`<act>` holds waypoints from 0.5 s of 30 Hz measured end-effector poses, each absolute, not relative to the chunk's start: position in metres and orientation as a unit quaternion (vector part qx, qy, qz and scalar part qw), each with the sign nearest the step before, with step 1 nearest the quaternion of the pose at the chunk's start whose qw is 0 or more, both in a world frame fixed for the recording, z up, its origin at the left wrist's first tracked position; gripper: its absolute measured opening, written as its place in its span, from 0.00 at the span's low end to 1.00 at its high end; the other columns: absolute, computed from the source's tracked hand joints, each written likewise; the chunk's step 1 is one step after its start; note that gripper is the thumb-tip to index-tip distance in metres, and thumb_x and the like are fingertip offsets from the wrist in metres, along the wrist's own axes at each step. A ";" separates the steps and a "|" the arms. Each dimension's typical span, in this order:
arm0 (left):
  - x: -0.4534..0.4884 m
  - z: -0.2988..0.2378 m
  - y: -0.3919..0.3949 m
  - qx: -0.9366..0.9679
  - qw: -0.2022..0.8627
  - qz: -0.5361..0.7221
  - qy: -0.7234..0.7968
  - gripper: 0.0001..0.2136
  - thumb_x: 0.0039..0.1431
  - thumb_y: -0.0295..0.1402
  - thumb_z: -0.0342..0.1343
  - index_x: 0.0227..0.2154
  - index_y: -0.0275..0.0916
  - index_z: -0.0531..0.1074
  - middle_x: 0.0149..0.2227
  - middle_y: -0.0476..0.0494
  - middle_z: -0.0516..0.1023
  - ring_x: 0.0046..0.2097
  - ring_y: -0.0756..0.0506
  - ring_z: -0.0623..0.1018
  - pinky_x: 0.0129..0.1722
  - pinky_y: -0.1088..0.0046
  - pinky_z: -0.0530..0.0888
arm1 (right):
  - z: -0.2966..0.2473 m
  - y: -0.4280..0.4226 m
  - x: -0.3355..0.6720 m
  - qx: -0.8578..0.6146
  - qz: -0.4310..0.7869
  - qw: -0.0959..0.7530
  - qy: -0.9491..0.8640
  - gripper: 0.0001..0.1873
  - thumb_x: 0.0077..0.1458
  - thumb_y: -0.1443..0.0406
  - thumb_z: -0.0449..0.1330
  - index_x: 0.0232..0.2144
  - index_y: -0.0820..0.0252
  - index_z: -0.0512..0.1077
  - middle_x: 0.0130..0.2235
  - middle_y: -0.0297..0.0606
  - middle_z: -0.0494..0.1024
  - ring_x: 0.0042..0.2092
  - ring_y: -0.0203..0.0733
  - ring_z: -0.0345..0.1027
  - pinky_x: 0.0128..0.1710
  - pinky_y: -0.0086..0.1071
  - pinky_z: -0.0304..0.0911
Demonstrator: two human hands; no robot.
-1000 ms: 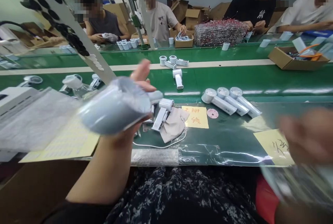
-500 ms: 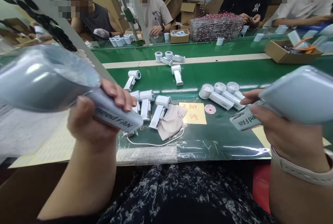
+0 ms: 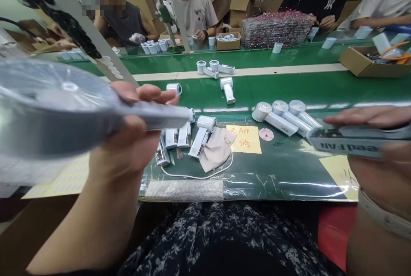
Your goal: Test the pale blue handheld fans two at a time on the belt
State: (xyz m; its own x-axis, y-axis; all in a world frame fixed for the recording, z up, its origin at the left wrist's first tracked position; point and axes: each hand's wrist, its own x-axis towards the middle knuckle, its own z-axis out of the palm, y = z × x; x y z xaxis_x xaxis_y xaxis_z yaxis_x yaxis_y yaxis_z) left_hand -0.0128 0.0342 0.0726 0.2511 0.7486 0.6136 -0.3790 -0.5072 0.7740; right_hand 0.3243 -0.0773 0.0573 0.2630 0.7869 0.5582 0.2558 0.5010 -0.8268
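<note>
My left hand (image 3: 128,126) is wrapped round the handle of a pale blue handheld fan (image 3: 61,109). Its round head, with radial grille ribs on top, points left and is partly out of frame. At the right, my right hand (image 3: 379,147) grips a second handheld fan (image 3: 345,145) by its handle, where dark inner parts show along the upper side and "FAN" lettering appears upside down; its head is out of view. Between my hands lie three fans with grilles (image 3: 278,124) and several fans with exposed handle insides (image 3: 199,139), one beside a beige cloth pouch (image 3: 216,152).
A yellow handwritten note (image 3: 248,139) and a pink round sticker (image 3: 266,135) lie on the green bench (image 3: 282,173). A slanted white post (image 3: 80,23) rises at left. Beyond the belt sit co-workers, a wire bundle (image 3: 276,30) and a cardboard box (image 3: 372,64).
The left fan has rolled so its grille faces upward and its handle lies nearly level. My right hand has turned its fan, bringing the handle's lettered side into view. The camera view has shifted slightly.
</note>
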 end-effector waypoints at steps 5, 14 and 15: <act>0.002 0.046 0.029 0.586 0.618 0.504 0.142 0.25 0.51 0.52 0.65 0.47 0.42 0.76 0.33 0.51 0.79 0.25 0.53 0.77 0.25 0.76 0.79 | 0.044 -0.072 0.312 -0.474 0.342 0.627 -0.516 0.28 0.43 0.51 0.74 0.48 0.46 0.77 0.35 0.39 0.73 0.38 0.51 0.73 0.39 0.52 0.75; 0.099 -0.010 -0.006 0.640 0.440 0.581 0.242 0.43 0.42 0.63 0.63 0.58 0.44 0.68 0.63 0.38 0.67 0.60 0.34 0.72 0.63 0.56 0.67 | -0.028 -0.062 0.245 -0.360 0.522 0.535 -0.559 0.58 0.54 0.43 0.63 0.71 0.49 0.31 0.72 0.46 0.51 0.71 0.53 0.49 0.69 0.51 0.46; 0.106 -0.012 -0.006 0.643 0.448 0.566 0.257 0.42 0.46 0.64 0.60 0.59 0.43 0.67 0.60 0.36 0.70 0.59 0.34 0.73 0.62 0.55 0.68 | -0.029 -0.063 0.248 -0.365 0.521 0.526 -0.563 0.57 0.56 0.45 0.63 0.71 0.48 0.30 0.72 0.46 0.52 0.70 0.52 0.50 0.69 0.52 0.47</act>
State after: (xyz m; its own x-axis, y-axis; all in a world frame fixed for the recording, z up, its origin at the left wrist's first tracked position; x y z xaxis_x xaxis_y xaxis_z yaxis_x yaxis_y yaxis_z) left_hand 0.1063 -0.0063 -0.0121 0.2269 0.8371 0.4978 -0.1772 -0.4671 0.8663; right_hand 0.2477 -0.0626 -0.0293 -0.1788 0.9607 0.2124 -0.1375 0.1894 -0.9722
